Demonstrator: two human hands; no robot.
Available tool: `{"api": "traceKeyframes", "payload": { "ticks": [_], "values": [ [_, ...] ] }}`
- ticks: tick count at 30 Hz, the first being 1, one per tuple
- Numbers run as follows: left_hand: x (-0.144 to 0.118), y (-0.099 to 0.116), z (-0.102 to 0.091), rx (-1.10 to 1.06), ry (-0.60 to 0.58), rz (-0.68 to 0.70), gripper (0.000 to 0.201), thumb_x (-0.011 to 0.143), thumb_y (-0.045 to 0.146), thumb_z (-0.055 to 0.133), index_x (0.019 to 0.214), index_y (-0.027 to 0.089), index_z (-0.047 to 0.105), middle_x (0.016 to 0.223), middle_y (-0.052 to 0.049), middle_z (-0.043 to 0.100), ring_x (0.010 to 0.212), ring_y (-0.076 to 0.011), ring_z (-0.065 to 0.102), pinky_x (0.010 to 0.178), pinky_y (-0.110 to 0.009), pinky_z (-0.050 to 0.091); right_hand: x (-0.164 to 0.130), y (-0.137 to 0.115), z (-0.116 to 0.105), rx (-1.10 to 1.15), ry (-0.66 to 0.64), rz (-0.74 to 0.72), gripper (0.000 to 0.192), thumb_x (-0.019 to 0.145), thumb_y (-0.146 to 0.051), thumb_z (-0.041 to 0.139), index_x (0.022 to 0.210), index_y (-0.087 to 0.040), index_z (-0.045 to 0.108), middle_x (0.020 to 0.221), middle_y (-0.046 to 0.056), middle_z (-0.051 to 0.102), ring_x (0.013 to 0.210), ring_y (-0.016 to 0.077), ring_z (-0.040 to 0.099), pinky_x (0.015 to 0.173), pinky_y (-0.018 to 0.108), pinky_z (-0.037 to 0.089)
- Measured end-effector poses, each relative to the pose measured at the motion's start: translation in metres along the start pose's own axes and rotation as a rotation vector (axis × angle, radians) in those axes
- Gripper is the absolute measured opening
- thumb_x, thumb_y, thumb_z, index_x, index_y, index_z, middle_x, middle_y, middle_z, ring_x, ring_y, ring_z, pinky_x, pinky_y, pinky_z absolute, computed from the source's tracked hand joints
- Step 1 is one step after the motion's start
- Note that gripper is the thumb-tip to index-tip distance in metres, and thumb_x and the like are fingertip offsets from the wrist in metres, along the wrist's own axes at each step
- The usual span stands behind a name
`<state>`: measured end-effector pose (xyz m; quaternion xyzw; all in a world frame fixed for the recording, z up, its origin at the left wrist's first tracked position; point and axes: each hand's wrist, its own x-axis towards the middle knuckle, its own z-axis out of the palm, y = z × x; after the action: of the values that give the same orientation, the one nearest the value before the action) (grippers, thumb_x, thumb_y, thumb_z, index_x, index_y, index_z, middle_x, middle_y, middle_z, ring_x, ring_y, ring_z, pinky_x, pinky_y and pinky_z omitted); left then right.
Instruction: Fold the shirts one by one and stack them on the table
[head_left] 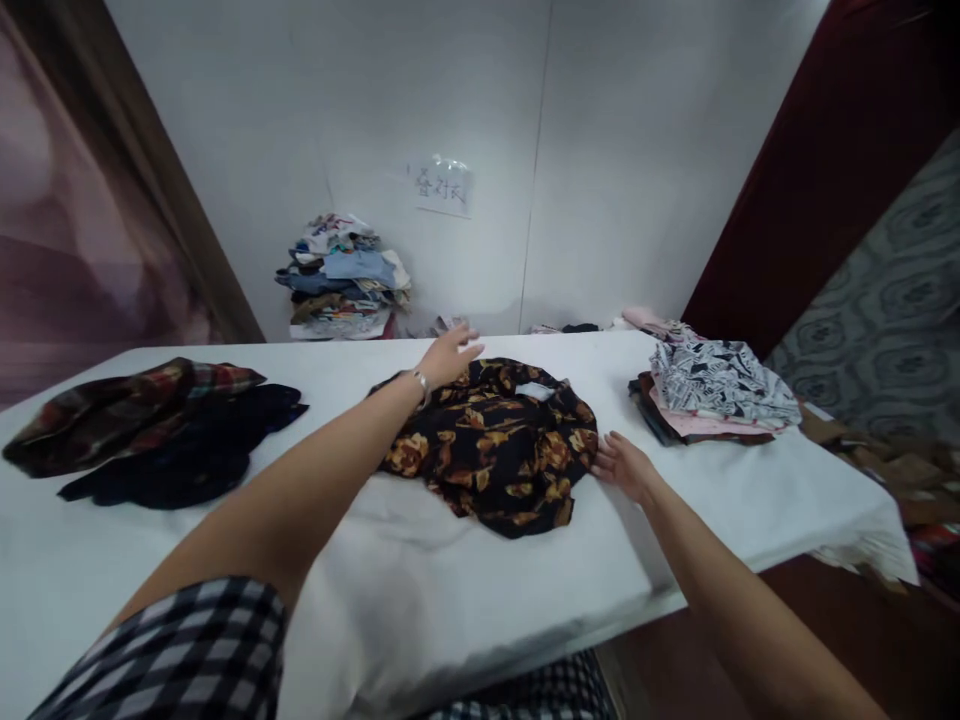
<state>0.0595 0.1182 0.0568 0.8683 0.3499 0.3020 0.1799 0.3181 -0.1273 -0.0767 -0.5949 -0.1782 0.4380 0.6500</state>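
A black shirt with orange-brown flowers (487, 450) lies crumpled on the white-covered table in front of me, its collar side toward the wall. Over its upper left part reaches my left hand (448, 357), fingers apart and holding nothing; whether it touches the cloth I cannot tell. At the shirt's right edge is my right hand (621, 466), its fingers stretched out beside the fabric or just touching it. A small white patch (536, 391), perhaps a label, shows near the collar.
To the left lie a plaid garment (135, 410) and a dark navy one (195, 450). A folded stack topped by a black-and-white print (724, 385) sits at the right. Behind the table, a tall clothes pile (349, 280) leans by the wall under a paper sign (444, 187).
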Motion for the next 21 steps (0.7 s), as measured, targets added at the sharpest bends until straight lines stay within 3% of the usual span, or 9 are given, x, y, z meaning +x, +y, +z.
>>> {"api": "traceKeyframes", "payload": {
  "ticks": [3,6,10,13,16,19,21],
  "values": [
    [-0.061,-0.016,0.015,0.003,-0.076,0.037,0.035,0.085,0.041,0.049,0.103,0.018,0.067,0.126,-0.007,0.061,0.118,-0.0201,0.054,0.106,-0.031,0.036,-0.018,0.013,-0.010,0.046,0.014,0.097,0.085,0.078,-0.030,0.068,0.147,-0.028,0.018,0.094,0.005,0.070,0.075,0.0222,0.069,0.069,0.038,0.056],
    [-0.115,-0.018,0.022,0.032,-0.069,0.030,0.033,0.086,0.043,0.048,0.103,0.020,0.065,0.118,-0.006,0.064,0.111,-0.0208,0.056,0.102,-0.034,0.041,-0.031,0.018,0.000,-0.003,-0.006,0.086,0.094,0.075,-0.035,0.072,0.149,-0.028,0.015,0.093,0.006,0.070,0.075,0.0229,0.069,0.063,0.036,0.055],
    [-0.166,-0.002,0.038,0.100,-0.022,0.037,0.029,0.088,0.040,0.047,0.101,0.021,0.064,0.102,-0.007,0.065,0.099,-0.0213,0.058,0.091,-0.036,0.046,-0.043,0.025,0.027,-0.096,-0.104,0.060,0.099,0.070,-0.041,0.076,0.149,-0.030,0.018,0.084,0.004,0.068,0.061,0.0191,0.064,0.051,0.032,0.052],
    [-0.192,0.015,0.055,0.077,-0.119,0.040,0.026,0.090,0.038,0.045,0.092,0.022,0.065,0.092,-0.006,0.065,0.090,-0.0192,0.059,0.084,-0.034,0.048,-0.050,0.033,0.045,-0.198,-0.171,-0.039,0.104,0.067,-0.039,0.078,0.150,-0.031,0.016,0.063,-0.005,0.059,0.047,0.0136,0.052,0.041,0.025,0.044],
    [-0.210,0.028,0.070,0.023,-0.240,0.032,0.027,0.087,0.041,0.051,0.102,0.024,0.066,0.102,-0.006,0.066,0.097,-0.0197,0.060,0.088,-0.034,0.048,-0.053,0.041,0.055,-0.250,-0.212,-0.157,0.094,0.063,-0.033,0.078,0.146,-0.026,0.033,0.049,-0.010,0.045,0.042,0.0104,0.043,0.040,0.022,0.035],
    [-0.219,0.039,0.081,0.028,-0.321,0.073,0.047,0.081,0.050,0.060,0.120,0.025,0.060,0.120,-0.008,0.063,0.111,-0.0235,0.056,0.097,-0.039,0.044,-0.052,0.043,0.057,-0.180,-0.207,-0.198,0.066,0.059,-0.033,0.078,0.122,-0.020,0.061,0.051,-0.008,0.048,0.049,0.0107,0.046,0.047,0.024,0.038],
    [-0.220,0.045,0.086,0.075,-0.353,0.109,0.049,0.079,0.049,0.062,0.121,0.025,0.060,0.117,-0.008,0.065,0.110,-0.0256,0.057,0.096,-0.042,0.042,-0.052,0.040,0.055,-0.082,-0.168,-0.205,0.055,0.060,-0.035,0.077,0.111,-0.019,0.067,0.054,-0.006,0.052,0.053,0.0115,0.049,0.053,0.026,0.041]
  ]
}}
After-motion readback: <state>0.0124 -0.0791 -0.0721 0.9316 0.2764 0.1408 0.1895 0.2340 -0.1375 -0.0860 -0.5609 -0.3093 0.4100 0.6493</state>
